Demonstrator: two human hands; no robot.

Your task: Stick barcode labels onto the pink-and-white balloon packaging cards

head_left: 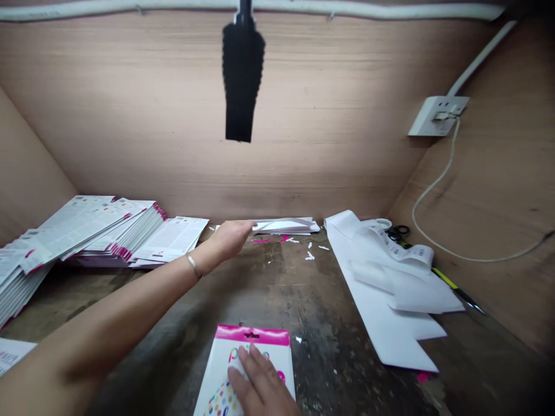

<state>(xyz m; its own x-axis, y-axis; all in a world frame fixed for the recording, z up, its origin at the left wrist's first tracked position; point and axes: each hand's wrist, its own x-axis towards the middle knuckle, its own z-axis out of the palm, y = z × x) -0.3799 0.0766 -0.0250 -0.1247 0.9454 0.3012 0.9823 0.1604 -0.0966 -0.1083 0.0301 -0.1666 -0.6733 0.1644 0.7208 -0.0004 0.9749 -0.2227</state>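
Currently, I read the right hand flat on the pink-topped packet, bottom centre, and the left hand, nearer, at the left end of the crosswise white paper stack, mid-frame, grip indeterminable.

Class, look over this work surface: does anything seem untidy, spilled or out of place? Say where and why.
Yes: small white and pink scraps lie scattered on the dark tabletop, beyond the packet under the right hand, looking like loose litter. At right, white papers overlap untidily, partly curled.
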